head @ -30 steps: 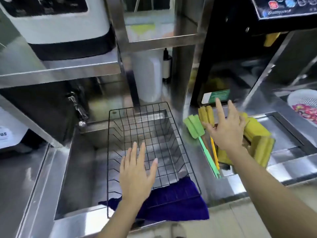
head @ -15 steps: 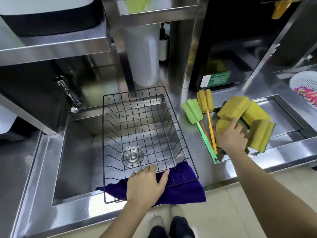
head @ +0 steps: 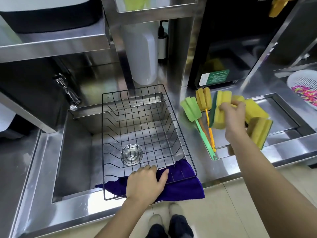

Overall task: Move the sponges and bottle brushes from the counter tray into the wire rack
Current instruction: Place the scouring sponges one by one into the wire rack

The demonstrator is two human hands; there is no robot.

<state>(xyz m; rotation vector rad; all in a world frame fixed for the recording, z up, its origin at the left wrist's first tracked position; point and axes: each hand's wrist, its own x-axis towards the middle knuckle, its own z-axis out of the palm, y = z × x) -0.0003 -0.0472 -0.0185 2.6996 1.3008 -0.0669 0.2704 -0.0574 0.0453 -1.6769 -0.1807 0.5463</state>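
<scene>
A black wire rack (head: 173, 107) sits across the steel sink and holds nothing. My left hand (head: 145, 182) rests on the rack's near rim, fingers curled over the wire and a purple cloth (head: 185, 188). My right hand (head: 234, 115) is shut on a yellow sponge with a green back (head: 218, 109), lifted above the counter tray (head: 288, 109). Two more yellow sponges (head: 257, 129) lean in the tray to the right of that hand. A green bottle brush (head: 191, 109) and a yellow bottle brush (head: 204, 98) lie side by side at the tray's left edge.
A tap (head: 68, 93) sticks out at the sink's back left. A white container (head: 142, 54) and a pump bottle (head: 162, 43) stand behind the rack under a steel shelf. A white colander (head: 303, 83) sits at the far right. My shoes show on the floor below.
My left hand dropped onto the rack's near rim. My right hand closed on a sponge in the tray and raised it up and leftward.
</scene>
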